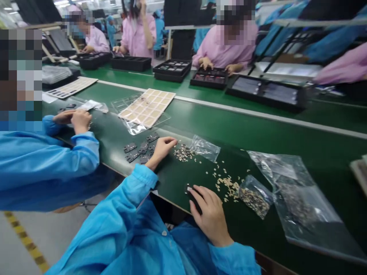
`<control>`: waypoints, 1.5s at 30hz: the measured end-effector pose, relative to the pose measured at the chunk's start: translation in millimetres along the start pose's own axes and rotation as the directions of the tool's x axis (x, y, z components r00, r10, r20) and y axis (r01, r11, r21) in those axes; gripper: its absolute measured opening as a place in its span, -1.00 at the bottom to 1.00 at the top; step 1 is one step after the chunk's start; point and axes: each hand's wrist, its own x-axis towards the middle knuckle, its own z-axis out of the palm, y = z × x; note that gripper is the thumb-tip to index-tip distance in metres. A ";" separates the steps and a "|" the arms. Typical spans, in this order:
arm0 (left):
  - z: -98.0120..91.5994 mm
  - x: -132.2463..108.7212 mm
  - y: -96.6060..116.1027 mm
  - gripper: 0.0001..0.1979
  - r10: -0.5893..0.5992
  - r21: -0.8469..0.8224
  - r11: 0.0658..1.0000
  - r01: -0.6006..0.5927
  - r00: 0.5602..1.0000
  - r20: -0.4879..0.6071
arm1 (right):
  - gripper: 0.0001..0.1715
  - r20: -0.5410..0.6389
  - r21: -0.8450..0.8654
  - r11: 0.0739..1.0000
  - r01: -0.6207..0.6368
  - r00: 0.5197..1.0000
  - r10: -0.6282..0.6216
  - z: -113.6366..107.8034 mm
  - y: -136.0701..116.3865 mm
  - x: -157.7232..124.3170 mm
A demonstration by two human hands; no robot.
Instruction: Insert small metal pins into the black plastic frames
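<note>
Your right hand (210,214) grasps one dark part (196,199) at the desk (172,183). Your left hand (163,148) is beside the bits (184,152); cannot tell whether its grip holds one. Progress: more parts (143,148) lie by that hand, done or undone unclear; many bits lie loose.

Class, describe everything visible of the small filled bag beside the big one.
The small bag looks like clear, shiny plastic, packed with tiny dark and tan pieces. It lies slantwise on the green table, untouched by the right hand left of it. Loose golden pieces lie at its left edge, the big bag at its right.
</note>
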 end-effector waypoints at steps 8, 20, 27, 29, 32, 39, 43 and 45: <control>-0.9 -2.3 7.0 -0.72 -0.048 -0.193 0.978 0.078 0.986 0.158 | -0.65 0.188 0.474 0.812 -0.340 0.940 0.283 17.0 48.6 97.0; 5.7 -15.6 21.9 -0.83 0.101 -0.175 0.984 -0.016 0.869 0.485 | -0.78 0.566 0.727 0.229 -0.647 0.754 0.334 25.1 51.9 102.3; 11.5 -39.5 27.0 -0.93 0.719 0.420 0.529 -0.737 0.653 0.240 | -0.77 0.436 0.710 0.358 -0.607 0.777 0.454 26.4 48.7 99.7; 12.9 -41.8 25.6 -0.91 0.731 0.463 0.452 -0.762 0.614 0.298 | -0.77 0.368 0.686 0.468 -0.557 0.820 0.437 26.0 46.3 97.1; 12.7 -41.9 23.0 -0.90 0.707 0.457 0.482 -0.748 0.640 0.302 | -0.74 0.184 0.573 0.717 -0.398 0.915 0.360 25.2 44.4 94.3; 10.4 -42.3 22.5 -0.86 0.671 0.391 0.534 -0.750 0.657 0.344 | -0.73 -0.039 0.043 0.999 0.013 0.999 -0.011 16.7 45.4 95.8; 14.7 -43.8 25.0 -0.85 0.693 0.452 0.432 -0.780 0.608 0.387 | -0.76 -0.014 -0.117 0.988 0.101 0.995 -0.103 7.2 44.5 96.2; 19.6 -44.5 27.8 -0.84 0.691 0.419 0.460 -0.783 0.612 0.385 | -0.78 -0.004 -0.103 0.988 0.118 0.993 -0.119 -0.1 48.8 92.6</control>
